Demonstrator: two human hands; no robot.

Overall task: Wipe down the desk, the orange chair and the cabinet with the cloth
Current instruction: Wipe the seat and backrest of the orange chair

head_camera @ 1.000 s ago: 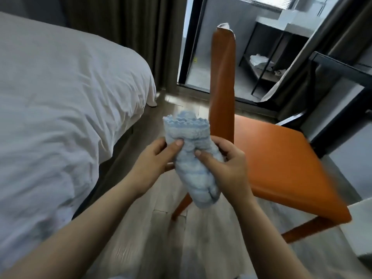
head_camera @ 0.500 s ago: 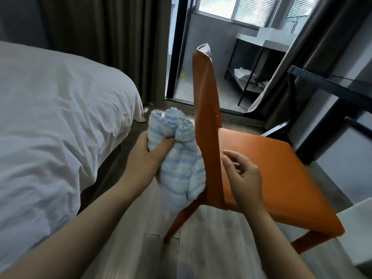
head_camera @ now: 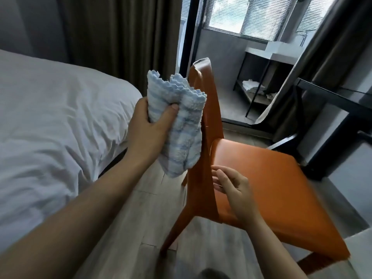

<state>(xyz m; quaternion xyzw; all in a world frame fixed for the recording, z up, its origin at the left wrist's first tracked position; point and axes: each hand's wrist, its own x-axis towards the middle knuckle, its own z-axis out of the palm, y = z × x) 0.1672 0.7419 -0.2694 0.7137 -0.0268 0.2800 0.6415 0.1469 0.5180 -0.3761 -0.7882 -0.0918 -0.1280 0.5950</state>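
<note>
At left hand (head_camera: 149, 125): cloth (head_camera: 181, 121) now held single-handed

Head view: it grips the bunched cloth just beside orange chair (head_camera: 261, 178) back, which stands between the hands. Right hand (head_camera: 235, 188) has let go, loose and empty above seat. Chair wipe likely starting

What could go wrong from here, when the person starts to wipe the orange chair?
The cloth is bunched in the left hand, so little of it may meet the backrest and spots could be missed. The right hand seems not to grip the orange chair, so a push might shift it.
</note>
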